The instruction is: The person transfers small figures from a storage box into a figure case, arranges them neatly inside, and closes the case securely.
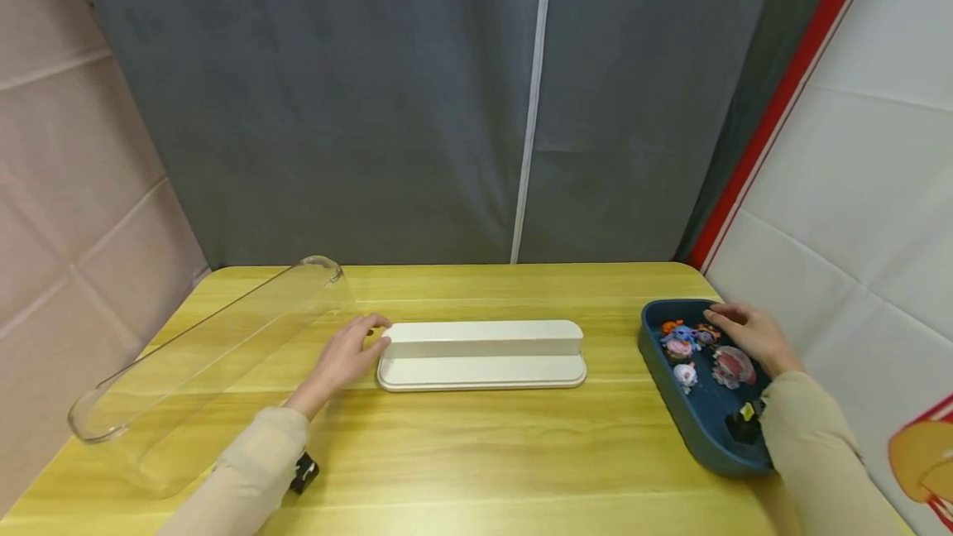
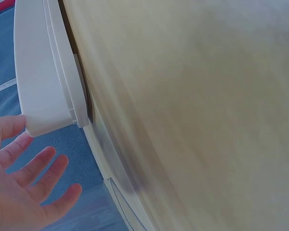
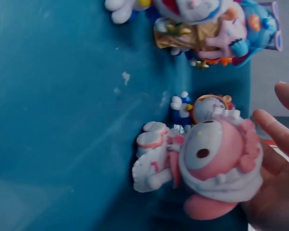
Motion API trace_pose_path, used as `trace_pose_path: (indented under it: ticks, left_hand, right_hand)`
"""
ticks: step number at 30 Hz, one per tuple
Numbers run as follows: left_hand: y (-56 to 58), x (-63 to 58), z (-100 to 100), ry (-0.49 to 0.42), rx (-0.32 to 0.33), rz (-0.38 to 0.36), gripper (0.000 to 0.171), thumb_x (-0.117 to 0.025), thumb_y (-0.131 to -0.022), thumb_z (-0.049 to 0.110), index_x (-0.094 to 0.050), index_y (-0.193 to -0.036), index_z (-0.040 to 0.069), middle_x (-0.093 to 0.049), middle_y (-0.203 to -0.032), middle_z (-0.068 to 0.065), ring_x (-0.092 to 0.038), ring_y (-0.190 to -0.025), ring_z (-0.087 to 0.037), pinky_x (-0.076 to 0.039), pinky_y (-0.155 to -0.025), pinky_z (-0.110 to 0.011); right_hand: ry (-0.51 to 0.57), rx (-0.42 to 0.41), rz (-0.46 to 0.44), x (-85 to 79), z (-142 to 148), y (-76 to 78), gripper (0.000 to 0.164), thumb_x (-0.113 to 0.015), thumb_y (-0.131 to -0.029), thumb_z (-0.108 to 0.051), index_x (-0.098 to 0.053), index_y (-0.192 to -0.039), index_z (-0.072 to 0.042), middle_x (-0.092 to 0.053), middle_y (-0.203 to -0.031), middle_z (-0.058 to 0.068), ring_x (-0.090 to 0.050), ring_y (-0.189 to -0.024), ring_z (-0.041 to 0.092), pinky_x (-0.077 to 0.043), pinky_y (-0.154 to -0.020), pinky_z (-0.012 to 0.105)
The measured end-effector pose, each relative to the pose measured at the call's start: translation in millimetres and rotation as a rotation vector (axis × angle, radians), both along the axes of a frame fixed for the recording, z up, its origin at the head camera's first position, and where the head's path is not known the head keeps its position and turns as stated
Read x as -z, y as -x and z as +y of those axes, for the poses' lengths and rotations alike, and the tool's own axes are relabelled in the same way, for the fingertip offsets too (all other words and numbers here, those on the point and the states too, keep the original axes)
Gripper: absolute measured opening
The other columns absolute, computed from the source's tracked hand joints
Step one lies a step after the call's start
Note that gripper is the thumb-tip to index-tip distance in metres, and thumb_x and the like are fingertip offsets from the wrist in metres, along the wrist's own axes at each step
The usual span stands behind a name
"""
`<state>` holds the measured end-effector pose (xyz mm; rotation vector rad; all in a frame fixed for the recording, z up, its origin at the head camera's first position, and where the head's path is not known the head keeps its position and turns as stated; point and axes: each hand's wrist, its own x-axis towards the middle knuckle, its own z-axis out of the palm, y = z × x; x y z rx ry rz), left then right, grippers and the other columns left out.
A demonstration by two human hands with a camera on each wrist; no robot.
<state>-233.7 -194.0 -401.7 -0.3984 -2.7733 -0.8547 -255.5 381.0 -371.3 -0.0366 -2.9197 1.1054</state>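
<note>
My left hand (image 1: 347, 361) touches the left end of a white two-step stand (image 1: 484, 369) on the table. In the left wrist view its thumb and a fingertip meet the stand's corner, while the other fingers spread out. At the far right, my right hand (image 1: 752, 339) reaches over the edge of a dark blue tray (image 1: 683, 412) holding several small figurines. The right wrist view has a pink-hooded figurine (image 3: 221, 161) in front of part of that hand, thumb and fingers apart. More figurines (image 3: 221, 33) lie clustered nearby in the tray.
A long clear plastic cover (image 1: 212, 362) lies slanted on the left of the wooden table (image 1: 462, 461). A grey curtain (image 1: 357, 106) hangs behind the table. White cloth walls (image 1: 849, 180) stand close by the tray on the right.
</note>
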Motion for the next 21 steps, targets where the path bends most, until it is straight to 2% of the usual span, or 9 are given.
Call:
trace_pose_path:
  ticks: [5,9,16,21]
  left_hand:
    - [-0.5,-0.3,0.5,0.001,-0.002,-0.001,0.024,-0.057,-0.087,0.018,-0.056,-0.109,0.008,-0.054,-0.111,-0.014,-0.05,-0.101,-0.032,-0.039,-0.081,-0.048]
    - [-0.9,-0.3,1.0,-0.006,-0.001,-0.006,0.024,-0.057,-0.087,0.018,-0.056,-0.109,0.008,-0.055,-0.11,-0.014,-0.05,-0.101,-0.032,-0.039,-0.082,-0.048]
    - [0.5,1.9,0.4,-0.014,0.008,-0.005,0.024,-0.057,-0.087,0.019,-0.056,-0.109,0.008,-0.055,-0.11,-0.014,-0.05,-0.101,-0.032,-0.039,-0.081,-0.047]
    - [0.8,3.0,-0.1,-0.016,0.011,-0.007,0.024,-0.057,-0.087,0.019,-0.055,-0.109,0.009,-0.055,-0.11,-0.014,-0.05,-0.1,-0.031,-0.04,-0.08,-0.047]
  right_hand:
    - [-0.029,-0.005,-0.04,5.6,2.6,4.0,0.069,-0.039,-0.089,-0.047,-0.039,-0.122,0.013,-0.042,-0.116,0.035,-0.042,-0.1,0.043,-0.035,-0.082,0.055]
    - [-0.048,-0.025,-0.067,8.8,2.8,5.7,0.069,-0.039,-0.09,-0.047,-0.04,-0.12,0.015,-0.046,-0.112,0.034,-0.045,-0.097,0.042,-0.037,-0.08,0.054]
    - [-0.038,-0.076,-0.076,14.5,4.0,6.7,0.059,-0.036,-0.094,-0.035,-0.041,-0.117,0.018,-0.046,-0.113,0.035,-0.046,-0.099,0.044,-0.038,-0.08,0.052]
    - [-0.037,-0.07,-0.103,15.8,4.8,7.7,0.057,-0.036,-0.094,-0.034,-0.042,-0.117,0.018,-0.045,-0.113,0.035,-0.044,-0.101,0.045,-0.037,-0.082,0.053]
